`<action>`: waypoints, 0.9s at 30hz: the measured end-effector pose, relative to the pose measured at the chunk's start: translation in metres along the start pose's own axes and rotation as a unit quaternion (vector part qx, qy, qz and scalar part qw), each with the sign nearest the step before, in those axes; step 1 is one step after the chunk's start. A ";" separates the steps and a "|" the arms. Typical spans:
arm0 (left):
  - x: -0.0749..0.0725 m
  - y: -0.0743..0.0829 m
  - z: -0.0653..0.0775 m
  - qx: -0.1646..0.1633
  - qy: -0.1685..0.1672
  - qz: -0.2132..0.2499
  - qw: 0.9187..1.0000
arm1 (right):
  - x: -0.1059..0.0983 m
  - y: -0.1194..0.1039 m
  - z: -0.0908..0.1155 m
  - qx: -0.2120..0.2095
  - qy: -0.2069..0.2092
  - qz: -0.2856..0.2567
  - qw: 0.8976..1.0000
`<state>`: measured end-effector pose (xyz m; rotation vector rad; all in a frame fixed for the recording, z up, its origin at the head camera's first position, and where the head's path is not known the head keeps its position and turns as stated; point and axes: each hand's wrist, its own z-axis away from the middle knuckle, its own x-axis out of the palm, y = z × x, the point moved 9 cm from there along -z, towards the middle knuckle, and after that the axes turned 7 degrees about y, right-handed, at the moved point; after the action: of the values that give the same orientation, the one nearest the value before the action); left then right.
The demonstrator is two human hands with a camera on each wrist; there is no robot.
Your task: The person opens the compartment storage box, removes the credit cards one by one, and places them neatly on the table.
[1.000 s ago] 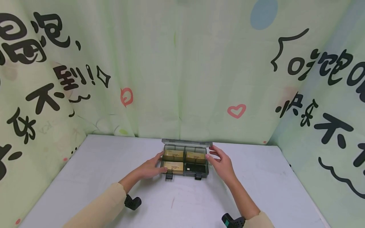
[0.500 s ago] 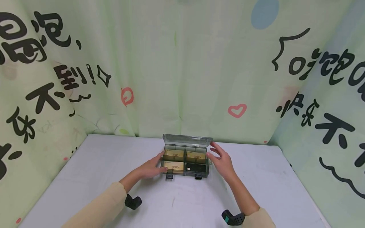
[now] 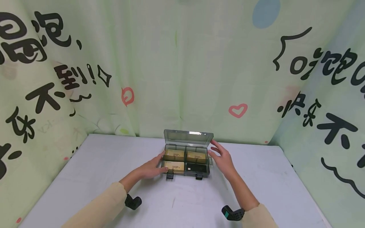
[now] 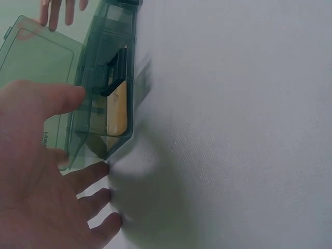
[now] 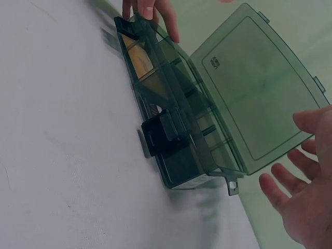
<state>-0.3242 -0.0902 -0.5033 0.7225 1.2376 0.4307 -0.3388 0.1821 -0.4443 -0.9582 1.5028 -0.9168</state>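
A smoky, see-through storage box [image 3: 185, 173] lies on the white table, its hinged lid [image 3: 188, 138] raised at the back. In its compartments sit tan blocks or small cartons [image 3: 174, 154] with fine print, and a dark one [image 3: 196, 167] at the front right. My left hand [image 3: 149, 167] holds the box's left end, thumb at the front corner, forefinger along the side; the other fingers [image 4: 98, 202] spread beyond it. At the lid's right edge is my right hand [image 3: 223, 160], its forefinger touching the lid and its thumb [image 5: 308, 122] overlapping the lid's edge.
Two black latches [image 3: 170, 174] hang from the box's front edge. A printed pale green curtain [image 3: 182, 79] stands close behind the table [image 3: 182, 202] and along both sides. Black wrist cameras [image 3: 132, 202] sit on both forearms.
The lid has swung up and back, from nearly edge-on to showing its broad face. My right hand has moved slightly with its edge. The left hand and the box stay put.
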 end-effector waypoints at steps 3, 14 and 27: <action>0.001 -0.002 0.000 0.000 -0.003 0.002 1.000 | 0.001 0.003 -0.002 0.006 -0.005 0.005 1.000; 0.000 0.000 0.000 0.002 -0.009 -0.004 1.000 | 0.005 0.011 -0.008 0.008 -0.022 0.031 0.999; -0.001 0.000 0.000 -0.003 -0.010 0.001 1.000 | 0.011 0.025 -0.016 0.030 -0.043 0.035 0.998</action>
<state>-0.3244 -0.0903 -0.5027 0.7208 1.2156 0.4270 -0.3580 0.1818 -0.4696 -0.8861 1.4199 -0.8557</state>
